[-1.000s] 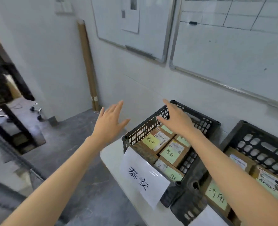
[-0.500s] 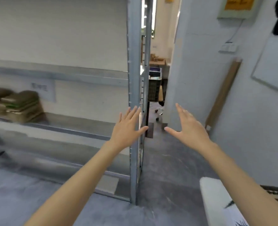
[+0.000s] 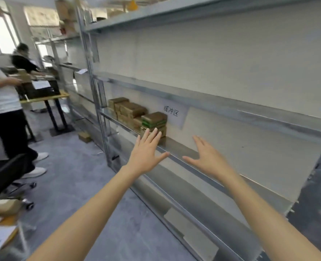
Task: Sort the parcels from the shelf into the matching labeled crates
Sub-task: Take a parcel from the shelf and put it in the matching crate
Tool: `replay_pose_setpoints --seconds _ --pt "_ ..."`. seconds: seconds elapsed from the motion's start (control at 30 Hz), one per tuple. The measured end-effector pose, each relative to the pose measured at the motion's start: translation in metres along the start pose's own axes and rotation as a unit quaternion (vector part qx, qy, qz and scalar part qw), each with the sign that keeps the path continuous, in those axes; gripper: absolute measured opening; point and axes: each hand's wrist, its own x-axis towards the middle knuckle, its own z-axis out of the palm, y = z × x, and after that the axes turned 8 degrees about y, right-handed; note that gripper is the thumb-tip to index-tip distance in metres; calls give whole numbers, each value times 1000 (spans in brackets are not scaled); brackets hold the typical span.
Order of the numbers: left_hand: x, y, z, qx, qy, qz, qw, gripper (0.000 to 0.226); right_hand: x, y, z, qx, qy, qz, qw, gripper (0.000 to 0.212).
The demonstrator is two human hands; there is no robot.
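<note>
Parcels [image 3: 137, 114] sit stacked on the shelf [image 3: 184, 149], unsorted; my left hand [image 3: 146, 153] and right hand [image 3: 208, 159] reach out spread, grips empty.

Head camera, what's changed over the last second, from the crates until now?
The view swung left, away from the labeled crates and past the shelf post, and now faces the metal shelf with the stacked parcels. The left hand now reaches toward the nearest stack. Unchanged: both hands, including the right hand, stay open and empty; nothing was grasped or released.
</note>
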Motion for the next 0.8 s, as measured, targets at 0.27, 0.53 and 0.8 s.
replay_pose_setpoints --seconds 0.27,0.53,0.8 --pt "62 -151 -6 5 -1 -52 999 84 143 -86 81 47 -7 -14 999 91" --pt "135 -235 37 -47 -14 -80 996 86 249 -108 142 85 16 21 996 86" --pt "248 -295 104 -93 -46 -67 992 92 366 -83 215 129 31 115 984 98"
